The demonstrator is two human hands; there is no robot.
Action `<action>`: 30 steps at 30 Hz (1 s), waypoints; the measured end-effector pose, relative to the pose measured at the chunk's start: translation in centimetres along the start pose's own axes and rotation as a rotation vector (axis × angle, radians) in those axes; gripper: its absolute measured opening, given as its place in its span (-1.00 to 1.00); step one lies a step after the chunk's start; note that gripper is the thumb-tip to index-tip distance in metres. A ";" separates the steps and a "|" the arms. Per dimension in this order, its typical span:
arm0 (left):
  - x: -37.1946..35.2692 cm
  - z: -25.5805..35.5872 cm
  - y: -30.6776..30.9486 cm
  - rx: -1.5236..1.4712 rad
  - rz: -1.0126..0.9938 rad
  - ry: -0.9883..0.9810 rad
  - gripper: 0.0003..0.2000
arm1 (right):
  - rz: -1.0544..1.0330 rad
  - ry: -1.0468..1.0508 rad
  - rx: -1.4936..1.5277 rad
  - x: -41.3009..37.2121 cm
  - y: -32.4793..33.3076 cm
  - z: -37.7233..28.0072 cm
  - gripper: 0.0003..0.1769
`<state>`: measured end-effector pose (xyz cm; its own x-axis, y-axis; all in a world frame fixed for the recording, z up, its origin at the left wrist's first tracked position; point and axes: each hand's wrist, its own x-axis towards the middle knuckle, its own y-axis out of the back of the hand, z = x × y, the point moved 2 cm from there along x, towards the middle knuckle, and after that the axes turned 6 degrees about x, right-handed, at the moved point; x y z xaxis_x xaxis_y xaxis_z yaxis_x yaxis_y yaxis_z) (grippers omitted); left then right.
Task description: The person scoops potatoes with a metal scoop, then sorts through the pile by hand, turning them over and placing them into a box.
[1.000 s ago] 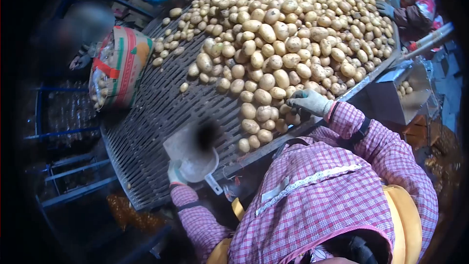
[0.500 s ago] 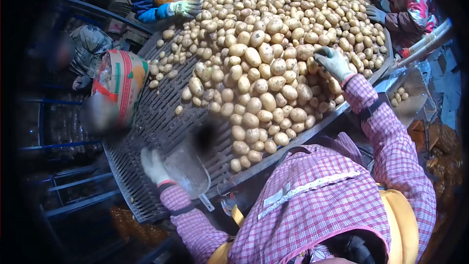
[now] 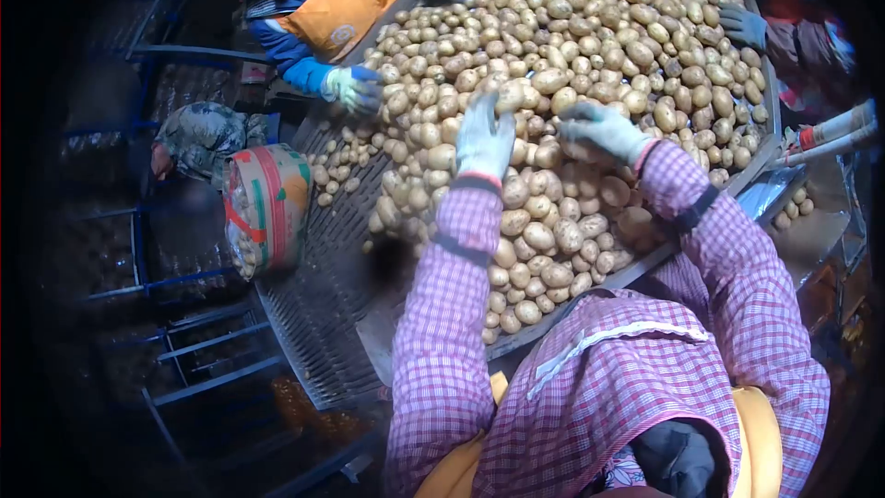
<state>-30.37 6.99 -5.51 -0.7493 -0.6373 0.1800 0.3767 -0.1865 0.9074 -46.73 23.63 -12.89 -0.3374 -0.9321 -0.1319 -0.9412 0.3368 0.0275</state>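
Potatoes (image 3: 539, 238) lie in a broad heap on a slatted metal table (image 3: 318, 314). My left hand (image 3: 486, 136), in a pale glove, reaches onto the middle of the heap, thumb and fingers apart, against the potatoes. Just to its right, my gloved right hand (image 3: 604, 132) rests over the pile with its fingers stretched and slightly bent. Potatoes sit directly under that palm; no grip on one shows. A flat scoop (image 3: 373, 337) lies near the front edge, mostly hidden behind my left sleeve.
Across the table a co-worker in an orange apron (image 3: 336, 14) has both gloved hands at the heap. Another person's gloved hand (image 3: 742, 26) touches it at right. A printed sack (image 3: 267, 207) stands at the left edge. White pipes (image 3: 834, 129) jut in at right.
My left hand has left the scoop and moved up and right onto the potatoes. My right hand has shifted slightly left and down. The camera view has also shifted.
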 end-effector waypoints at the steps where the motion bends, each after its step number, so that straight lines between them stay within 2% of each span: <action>1: 1.4 0.1 -1.5 0.060 -0.013 -0.036 -0.47 | 0.030 -0.119 0.458 -0.9 0.6 0.3 -0.52; 2: 2.9 0.2 -2.9 0.116 -0.026 -0.080 -0.46 | 0.075 -0.229 0.916 -1.9 1.5 0.4 -0.52; 3: 3.9 -0.1 -4.3 0.262 -0.119 -0.098 -0.40 | -0.046 -0.392 1.279 -3.2 2.9 0.8 -0.49; 4: 4.5 1.0 -4.6 0.414 -0.206 -0.058 -0.35 | -0.142 -0.310 1.326 -3.7 4.0 1.1 -0.42; 6: 5.8 1.1 -5.5 0.450 -0.244 0.028 -0.36 | -0.039 -0.313 1.377 -5.3 5.7 1.1 -0.38; 8: 6.5 1.3 -5.1 0.139 -0.179 0.208 -0.39 | 0.122 -0.381 1.190 -6.4 7.1 1.8 -0.40; 10: 6.1 2.9 -5.4 -0.571 -0.173 0.331 -0.40 | 0.217 -0.339 1.101 -7.3 7.1 2.7 -0.49; 11: 5.2 3.8 -5.6 -0.626 -0.205 0.292 -0.40 | 0.110 -0.276 1.115 -8.4 7.0 2.4 -0.53; 12: 3.7 6.4 -4.4 -0.687 -0.244 0.252 -0.41 | 0.061 -0.362 1.220 -9.5 7.0 1.2 -0.54; 13: 1.9 8.6 -4.0 -0.746 -0.314 0.192 -0.41 | 0.004 -0.072 0.639 -11.0 6.8 0.3 -0.53; 14: -0.1 10.3 -4.1 -0.806 -0.390 0.129 -0.41 | -0.086 -0.194 0.985 -12.2 6.4 -1.8 -0.50; 15: -2.3 11.5 -4.8 -0.758 -0.461 0.082 -0.37 | -0.184 -0.271 1.264 -12.5 5.7 0.4 -0.49; 16: -4.4 12.7 -5.5 -0.711 -0.524 0.029 -0.32 | -0.067 0.002 0.657 -14.5 4.8 -2.5 -0.22; 17: -6.4 14.4 -5.6 -0.734 -0.559 -0.002 -0.32 | -0.088 -0.015 0.742 -15.0 4.2 -2.7 -0.14; 18: -8.4 16.1 -5.1 -0.930 -0.646 0.142 -0.24 | -0.169 0.169 0.611 -15.8 3.6 -1.4 -0.09; 19: -9.6 17.0 -4.9 -1.115 -0.728 0.296 -0.12 | -0.151 0.040 0.659 -17.1 3.1 -1.3 -0.27; 20: -10.0 17.1 -5.1 -1.122 -0.755 0.274 -0.12 | -0.138 -0.086 0.707 -18.4 2.4 -1.3 -0.43; 21: -10.3 17.1 -5.3 -1.049 -0.751 0.162 -0.17 | -0.046 -0.290 1.046 -19.1 1.9 0.2 -0.46; 22: -10.6 17.0 -5.5 -0.977 -0.737 0.052 -0.21 | 0.273 0.387 0.381 -18.5 0.3 5.1 -0.47; 24: -11.6 16.5 -5.7 -0.830 -0.709 -0.154 -0.28 | 0.312 -0.141 1.284 -22.0 0.8 2.0 -0.48; 25: -12.0 16.4 -5.9 -0.761 -0.692 -0.258 -0.31 | 0.164 0.081 0.859 -23.9 2.5 4.5 -0.46; 26: -12.5 16.7 -6.1 -0.695 -0.672 -0.365 -0.34 | 0.218 -0.147 1.080 -27.7 4.2 0.2 -0.42; 27: -12.9 16.8 -5.9 -0.666 -0.638 -0.328 -0.45 | 0.469 -0.207 1.012 -30.6 5.5 1.6 -0.36; 28: -13.6 15.5 -6.1 -0.662 -0.659 -0.399 -0.43 | 0.644 -0.201 1.013 -34.0 7.1 2.1 -0.35; 29: -14.0 13.4 -6.9 -0.679 -0.670 -0.412 -0.43 | 0.857 -0.158 0.848 -37.2 8.3 1.2 -0.35; 30: -14.4 11.0 -8.0 -0.352 -0.643 -0.603 -0.48 | 0.915 -0.143 0.868 -41.7 10.6 2.8 -0.42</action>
<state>-28.57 25.91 -11.17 -0.9881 0.1415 -0.0595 -0.1377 -0.6447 0.7519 -42.59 66.44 -9.89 -0.7994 -0.3093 -0.5151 -0.0261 0.8744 -0.4846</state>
